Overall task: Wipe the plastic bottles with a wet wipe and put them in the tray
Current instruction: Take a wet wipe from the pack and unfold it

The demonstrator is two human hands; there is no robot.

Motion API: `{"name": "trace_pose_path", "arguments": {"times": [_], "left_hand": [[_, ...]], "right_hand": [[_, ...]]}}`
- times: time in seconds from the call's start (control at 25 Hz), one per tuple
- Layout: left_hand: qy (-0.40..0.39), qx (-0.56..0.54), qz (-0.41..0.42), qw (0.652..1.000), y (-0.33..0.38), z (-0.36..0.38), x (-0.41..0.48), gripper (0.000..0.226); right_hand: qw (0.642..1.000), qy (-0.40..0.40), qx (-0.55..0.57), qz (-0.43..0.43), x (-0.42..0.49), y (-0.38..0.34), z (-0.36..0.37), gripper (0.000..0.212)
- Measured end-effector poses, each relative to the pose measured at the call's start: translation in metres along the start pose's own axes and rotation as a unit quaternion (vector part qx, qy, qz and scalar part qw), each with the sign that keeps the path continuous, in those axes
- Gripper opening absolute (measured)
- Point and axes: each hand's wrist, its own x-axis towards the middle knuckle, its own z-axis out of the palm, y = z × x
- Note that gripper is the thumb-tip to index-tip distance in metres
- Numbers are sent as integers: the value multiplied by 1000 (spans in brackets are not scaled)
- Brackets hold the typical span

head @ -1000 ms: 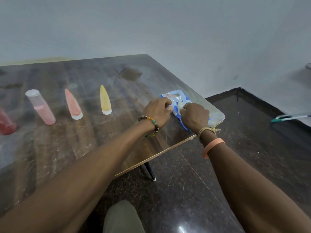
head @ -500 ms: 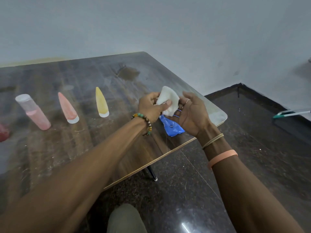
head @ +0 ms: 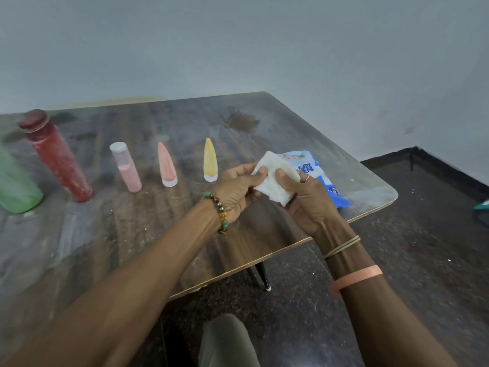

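Note:
Both hands hold a white folded wet wipe [head: 274,181] above the table's right part. My left hand [head: 238,186] pinches its left edge with thumb on top; my right hand [head: 307,200] pinches its right side. Just behind them the blue wipe pack [head: 317,168] lies on the table. A row of bottles stands to the left: a yellow cone-shaped bottle [head: 210,161], a pink cone-shaped bottle [head: 166,166], a pink bottle with a clear cap [head: 127,168], a tall red bottle [head: 58,157] and a green bottle [head: 14,186] cut by the frame edge. No tray is in view.
The dark wooden table [head: 132,229] ends at a rounded right corner [head: 391,192], with dark speckled floor beyond. A grey wall stands behind. A table leg [head: 263,276] shows under the front edge and my knee [head: 227,343] sits below it.
The wipe came out of the blue pack and both hands lifted it. The view has swung left, bringing the red and green bottles into sight.

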Motion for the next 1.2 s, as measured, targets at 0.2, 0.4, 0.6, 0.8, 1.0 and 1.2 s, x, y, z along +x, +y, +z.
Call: {"name": "trace_pose_path", "arguments": {"times": [0.2,0.4,0.6,0.8,1.0,1.2], "left_hand": [[39,35,18,998,-3,-11,-12,13],[68,70,85,992,7,-32,-14,9],[-56,179,98,977,32,-42,-24,50],[-105,263,94,954,51,-40,-27,57],[-136,323,114,930,47,-44,-25,41],[-76,262,126,954,38,-41,-20,21]], "right_hand": [[999,-30,12,16,-4,15,11,32],[995,13,-98,28,3,21,21,41],[993,-1,-111,31,4,13,31,31],[988,45,-144,41,-3,1,37,44],[968,97,-228,32,1,1,36,62],[976,15,-210,56,-3,-1,35,97]]}}
